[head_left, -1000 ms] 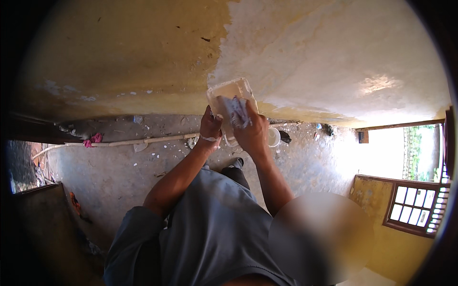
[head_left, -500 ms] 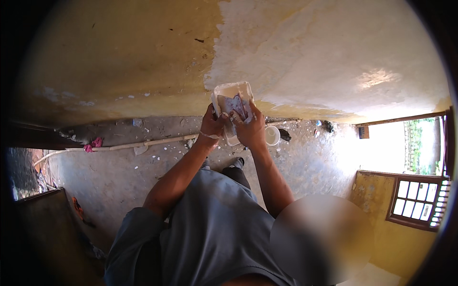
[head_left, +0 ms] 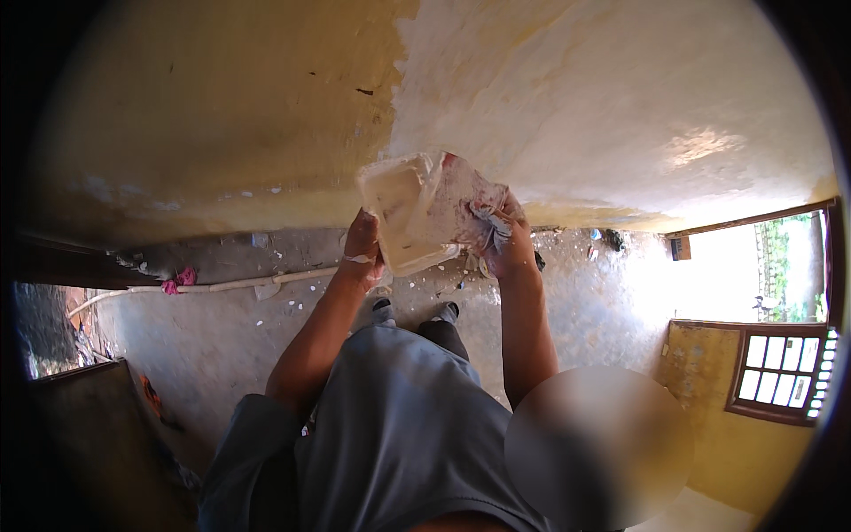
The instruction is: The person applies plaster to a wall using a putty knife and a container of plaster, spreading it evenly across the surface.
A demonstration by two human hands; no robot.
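Note:
My left hand (head_left: 363, 244) is closed on the left side of a pale rectangular plastic tub (head_left: 425, 262), held tilted in front of the wall. White filler coats the tub's inside and rim. At the tub's right edge is a flat, wide trowel (head_left: 459, 197), its face smeared whitish with reddish-brown marks. My right hand (head_left: 512, 248) grips the trowel from the right. A crumpled-looking grey-white part (head_left: 492, 226) shows at those fingers; I cannot tell whether it is a coated handle or a rag. Both hands have white smears.
Ahead rises a wall with yellow paint (head_left: 266, 106) on the left and a pale coat (head_left: 603, 106) on the right. A long pole (head_left: 239, 285) and pink cloth (head_left: 182, 279) lie on the speckled floor near its foot. A bright doorway (head_left: 718, 266) opens at right.
My hands have moved apart. The tub has shifted left and tilted, and the trowel has come from inside it to its right edge. The white bucket on the floor is now mostly hidden.

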